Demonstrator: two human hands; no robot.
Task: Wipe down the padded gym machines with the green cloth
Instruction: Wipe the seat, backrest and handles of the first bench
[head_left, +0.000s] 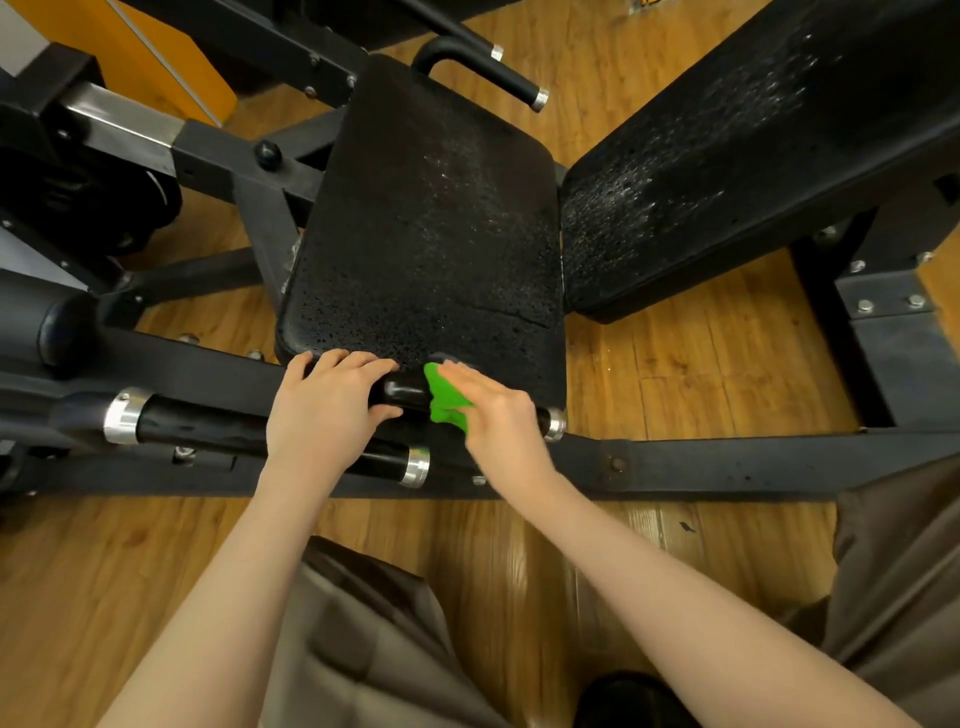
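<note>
Green cloth (445, 397) sits bunched under our right hand (493, 410), whose fingers curl around it and press it onto the black handle bar (400, 395) just in front of the seat pad (426, 223). From the head view our left hand (324, 410) lies over the same bar beside the cloth, fingers curled over it, steadying it. We judge the step in hand to be wiping this grip, which runs left to right across our view toward its chrome end cap (555, 423); the cloth's long axis runs roughly away from us, its peak pointing at the pad. Next we would likely need to slide the cloth along the bar, then lift it onto the speckled seat pad and the back pad (727, 156).
</note>
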